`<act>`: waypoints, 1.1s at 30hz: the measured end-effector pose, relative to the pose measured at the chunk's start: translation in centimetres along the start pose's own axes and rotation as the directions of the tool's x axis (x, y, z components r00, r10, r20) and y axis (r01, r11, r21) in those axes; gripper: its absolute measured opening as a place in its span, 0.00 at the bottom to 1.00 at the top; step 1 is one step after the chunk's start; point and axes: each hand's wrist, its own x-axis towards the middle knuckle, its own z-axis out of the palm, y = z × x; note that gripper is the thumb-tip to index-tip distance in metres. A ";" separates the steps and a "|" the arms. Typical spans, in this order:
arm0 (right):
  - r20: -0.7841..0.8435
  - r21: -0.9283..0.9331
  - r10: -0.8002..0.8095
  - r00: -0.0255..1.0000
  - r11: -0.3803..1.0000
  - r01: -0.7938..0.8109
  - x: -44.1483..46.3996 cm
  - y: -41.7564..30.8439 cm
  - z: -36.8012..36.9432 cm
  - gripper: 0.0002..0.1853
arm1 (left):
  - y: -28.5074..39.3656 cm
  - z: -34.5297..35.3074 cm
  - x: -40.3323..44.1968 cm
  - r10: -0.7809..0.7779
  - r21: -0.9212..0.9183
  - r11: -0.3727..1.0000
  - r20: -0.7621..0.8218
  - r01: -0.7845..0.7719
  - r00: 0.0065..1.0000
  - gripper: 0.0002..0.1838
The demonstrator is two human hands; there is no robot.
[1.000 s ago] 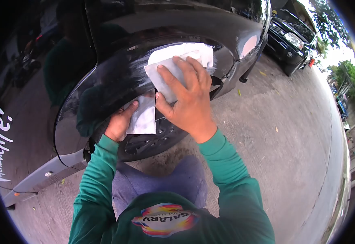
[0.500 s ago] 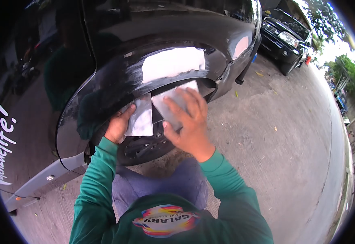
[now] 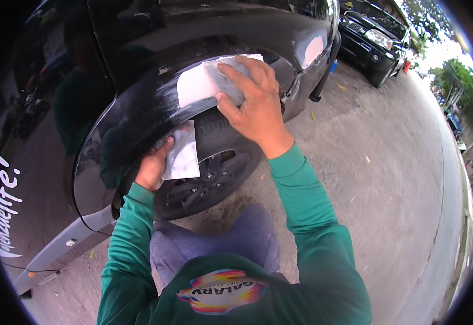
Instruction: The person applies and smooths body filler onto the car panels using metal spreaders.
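While the left hand (image 3: 150,167), fingers grasping a pale-smeared plate (image 3: 184,157), is beside the tyre (image 3: 217,132), a loosened grip or tilt could drop it or smear the rubber. Farther up: right hand (image 3: 263,108), fingers grasping one thin grey sheet (image 3: 231,89) over the white patch (image 3: 192,89) (edge contact hidden), where uneven finger pressure could cause ridges or gouges; beyond, black panel (image 3: 215,32), liable to scratches should a sheet corner dig in.
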 end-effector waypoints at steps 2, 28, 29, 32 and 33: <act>0.007 -0.004 0.007 1.000 1.000 -0.007 -0.5 -0.2 0.2 0.29 | 0.2 0.0 0.0 -0.010 -0.006 1.000 0.000 0.010 1.000 0.21; 0.266 0.444 -0.065 0.962 0.894 -0.063 -16.5 -9.7 -5.7 0.30 | -1.2 6.0 -4.0 -0.087 -0.376 0.896 0.373 0.236 0.924 0.30; 0.275 0.417 -0.072 0.959 0.907 -0.052 -16.9 -9.6 -5.7 0.30 | -1.2 6.2 -4.2 -0.089 -0.368 0.899 0.378 0.238 0.921 0.30; 0.272 0.369 -0.072 0.960 0.929 -0.035 -17.6 -9.7 -5.6 0.30 | -0.9 6.8 -4.5 -0.085 -0.343 0.911 0.387 0.229 0.918 0.32; 0.268 0.351 -0.069 0.961 0.936 -0.030 -17.8 -9.8 -5.5 0.30 | -1.2 6.7 -4.5 -0.088 -0.338 0.913 0.384 0.229 0.919 0.31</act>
